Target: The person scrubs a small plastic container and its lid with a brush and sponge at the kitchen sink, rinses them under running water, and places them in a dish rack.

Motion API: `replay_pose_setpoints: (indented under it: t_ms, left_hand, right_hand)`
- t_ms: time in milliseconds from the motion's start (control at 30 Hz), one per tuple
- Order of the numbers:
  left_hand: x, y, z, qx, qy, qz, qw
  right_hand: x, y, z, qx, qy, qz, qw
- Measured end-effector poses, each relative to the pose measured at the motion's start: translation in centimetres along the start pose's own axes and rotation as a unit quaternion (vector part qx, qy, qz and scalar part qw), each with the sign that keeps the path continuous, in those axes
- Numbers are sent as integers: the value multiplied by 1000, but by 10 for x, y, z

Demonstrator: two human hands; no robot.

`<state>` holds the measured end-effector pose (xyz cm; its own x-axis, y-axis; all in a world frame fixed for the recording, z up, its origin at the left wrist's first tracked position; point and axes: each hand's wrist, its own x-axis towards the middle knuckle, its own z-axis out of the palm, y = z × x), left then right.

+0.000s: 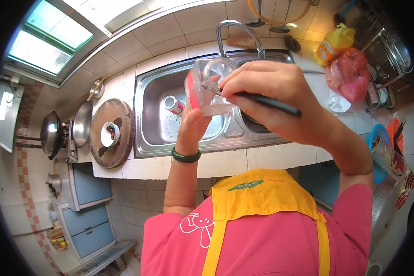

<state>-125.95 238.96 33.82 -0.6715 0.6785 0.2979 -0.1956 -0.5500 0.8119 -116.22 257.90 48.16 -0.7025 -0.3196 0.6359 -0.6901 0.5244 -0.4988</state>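
Note:
My left hand (193,126), a dark green bangle at its wrist, grips a clear plastic package (203,77) with a red side, held up over the steel sink (148,138). In my right hand (274,84) is a slim utensil with a black handle (272,103). Its far end reaches into or against the package; the clear plastic and my fingers make its tip hard to tell. Below and left of the package, a red and silver can (173,104) lies tilted in the left basin.
A chrome faucet (239,23) arches behind the sink. Left on the counter, a round wooden chopping board (124,151) carries a white bowl (107,138) with dark pieces inside. At right stand a yellow jug (336,43), a red plastic bag (348,74) and a blue basket (374,136).

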Motion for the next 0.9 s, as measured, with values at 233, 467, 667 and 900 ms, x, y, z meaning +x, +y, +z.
replay_pose_setpoints:
  t_ms: [233, 467, 667, 900]
  left_hand:
    - [-7, -4, 9, -178, 47, -100, 978]
    - [-5, 9, 1, -181, 27, -177, 967]
    - [2, 20, 4, -88, -22, -208, 974]
    - [12, 18, 12, -62, 65, -147, 985]
  right_hand:
    - [-2, 21, -15, 233, -38, 227, 945]
    - [-10, 27, -4, 271, 46, 287, 918]
    - [-20, 13, -21, 160, -27, 223, 961]
    - [-24, 13, 1, 302, 118, 386, 864]
